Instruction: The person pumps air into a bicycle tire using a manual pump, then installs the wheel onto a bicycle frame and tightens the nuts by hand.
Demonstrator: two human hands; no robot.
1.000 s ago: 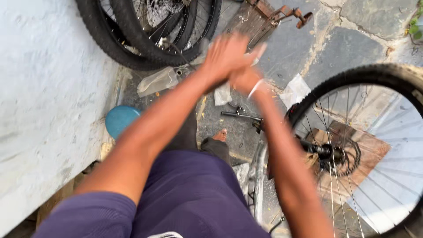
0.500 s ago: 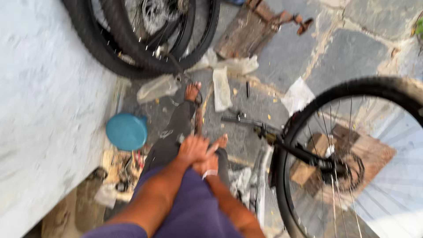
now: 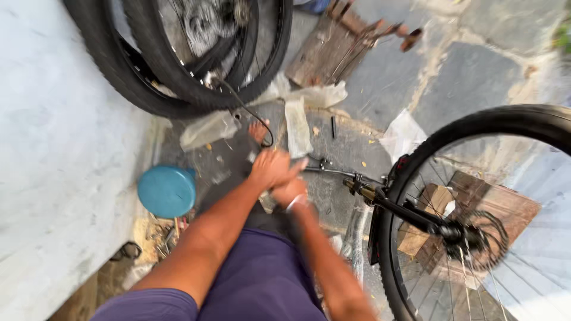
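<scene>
- The left hand (image 3: 272, 168) and the right hand (image 3: 290, 191) meet at the centre of the frame, pressed one against the other; motion blur hides whether anything lies between them, so I cannot tell if they clasp a thing or only each other.
- A pale band circles the right wrist.
- Just right of the hands, a thin metal rod (image 3: 333, 172) runs toward the dark bicycle frame (image 3: 410, 215).
- The frame leads to a bicycle wheel (image 3: 476, 178) filling the right side of the frame, its hub and sprocket (image 3: 476, 238) above a wooden block (image 3: 470, 208).
- At left centre, a blue round container (image 3: 167, 191) sits on the stone floor (image 3: 470, 77) beside a pale wall (image 3: 53, 148).
- In the upper left, two more tyres (image 3: 178, 71) lean together, a black cable looping down from them.
- Crumpled clear plastic wrappers (image 3: 297, 125) lie on the floor just above the hands.
- The person's purple shorts (image 3: 262, 279) fill the lower centre.
</scene>
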